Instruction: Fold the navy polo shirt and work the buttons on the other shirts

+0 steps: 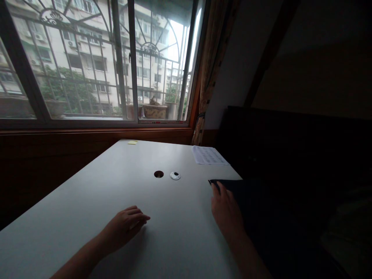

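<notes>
At the right side of the desk (87, 197), a dark sheet (247, 193) is seemingly pinched by the right hand (226, 207); nothing is held by the relaxed left hand (126, 224). If dragged leftward, the grommet cap (174, 177) could be displaced.

white table (87, 190) | yellow note (133, 142) | printed sheet (209, 155) | cap (173, 176) beside hole (159, 174) | dark item (247, 193)

The right hand (227, 208) hides part of the dark object (251, 195).
</notes>
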`<state>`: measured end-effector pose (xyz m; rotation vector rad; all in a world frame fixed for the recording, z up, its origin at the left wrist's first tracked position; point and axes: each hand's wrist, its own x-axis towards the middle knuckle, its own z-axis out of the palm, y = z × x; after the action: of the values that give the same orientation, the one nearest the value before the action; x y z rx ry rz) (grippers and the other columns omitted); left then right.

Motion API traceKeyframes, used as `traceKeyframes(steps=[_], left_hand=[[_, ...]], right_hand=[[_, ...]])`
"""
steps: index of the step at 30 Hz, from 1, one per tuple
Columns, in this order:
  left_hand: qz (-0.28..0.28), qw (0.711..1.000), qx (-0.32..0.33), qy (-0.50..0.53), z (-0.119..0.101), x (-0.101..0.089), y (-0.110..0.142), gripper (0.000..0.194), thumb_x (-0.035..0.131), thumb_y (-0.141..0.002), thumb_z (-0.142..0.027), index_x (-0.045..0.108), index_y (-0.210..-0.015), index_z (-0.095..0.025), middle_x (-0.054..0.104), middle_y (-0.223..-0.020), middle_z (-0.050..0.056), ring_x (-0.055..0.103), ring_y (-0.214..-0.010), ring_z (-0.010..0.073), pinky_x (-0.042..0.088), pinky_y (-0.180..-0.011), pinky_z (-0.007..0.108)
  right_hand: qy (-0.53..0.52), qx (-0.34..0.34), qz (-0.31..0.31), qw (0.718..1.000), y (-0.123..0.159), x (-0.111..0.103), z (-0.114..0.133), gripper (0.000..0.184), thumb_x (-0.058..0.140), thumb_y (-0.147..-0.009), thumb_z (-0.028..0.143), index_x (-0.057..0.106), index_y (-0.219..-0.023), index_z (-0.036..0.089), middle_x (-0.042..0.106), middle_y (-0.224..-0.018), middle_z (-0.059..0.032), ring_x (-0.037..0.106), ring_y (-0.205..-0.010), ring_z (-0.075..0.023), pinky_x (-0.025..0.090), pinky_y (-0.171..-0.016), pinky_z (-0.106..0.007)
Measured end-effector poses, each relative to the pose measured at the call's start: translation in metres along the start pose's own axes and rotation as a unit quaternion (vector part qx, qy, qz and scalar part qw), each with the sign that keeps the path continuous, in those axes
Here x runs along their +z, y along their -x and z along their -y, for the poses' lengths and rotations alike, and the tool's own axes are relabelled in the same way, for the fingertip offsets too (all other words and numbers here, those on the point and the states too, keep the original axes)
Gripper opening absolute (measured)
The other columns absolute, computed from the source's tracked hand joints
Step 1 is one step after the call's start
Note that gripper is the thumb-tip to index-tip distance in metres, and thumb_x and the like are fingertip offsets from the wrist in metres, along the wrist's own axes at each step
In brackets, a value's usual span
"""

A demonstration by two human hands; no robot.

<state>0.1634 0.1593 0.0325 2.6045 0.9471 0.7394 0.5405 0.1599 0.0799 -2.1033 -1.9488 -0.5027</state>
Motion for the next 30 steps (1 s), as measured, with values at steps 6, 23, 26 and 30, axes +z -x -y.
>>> traceKeyframes(steps=[6,23,26,30], left_hand=[[0.005,1.0,0.007,0.007,0.003,0.001,0.0,0.029,0.044,-0.102,-0.024,0.069,-0.116,-0.023,0.071,-0.092,0.009,0.065,-0.086,0.0179,0.054,-0.073,0.029],[0.024,0.999,0.02,0.004,-0.006,0.0,-0.003,0.031,0.041,-0.102,-0.024,0.069,-0.115,-0.023,0.071,-0.091,0.009,0.065,-0.085,0.0186,0.052,-0.071,0.029],[0.025,0.999,0.028,0.006,-0.006,0.0,-0.003,0.031,0.04,-0.103,-0.025,0.069,-0.115,-0.022,0.071,-0.09,0.009,0.064,-0.085,0.0192,0.052,-0.071,0.03],[0.019,0.999,0.035,0.009,-0.003,0.002,-0.003,0.03,0.041,-0.103,-0.025,0.068,-0.116,-0.022,0.071,-0.092,0.01,0.064,-0.086,0.0194,0.053,-0.073,0.031]], right_hand=[[0.064,0.061,0.102,0.991,0.003,0.01,-0.037,0.05,0.036,-0.096,0.014,0.049,-0.144,0.01,0.056,-0.135,-0.0251,0.059,-0.114,-0.0363,0.049,-0.085,-0.048],[0.026,0.065,0.081,0.994,-0.006,-0.001,-0.056,0.036,0.038,-0.099,0.018,0.071,-0.087,0.016,0.064,-0.098,-0.0149,0.063,-0.088,-0.0244,0.045,-0.077,-0.036],[0.019,0.041,0.039,0.998,-0.009,-0.008,-0.037,0.033,0.038,-0.1,0.02,0.07,-0.091,0.015,0.064,-0.099,-0.0155,0.062,-0.091,-0.0255,0.045,-0.082,-0.037],[-0.106,-0.018,-0.016,0.994,-0.004,-0.014,0.009,0.031,0.038,-0.101,0.023,0.067,-0.093,0.018,0.064,-0.1,-0.0135,0.061,-0.094,-0.0246,0.046,-0.085,-0.036]])
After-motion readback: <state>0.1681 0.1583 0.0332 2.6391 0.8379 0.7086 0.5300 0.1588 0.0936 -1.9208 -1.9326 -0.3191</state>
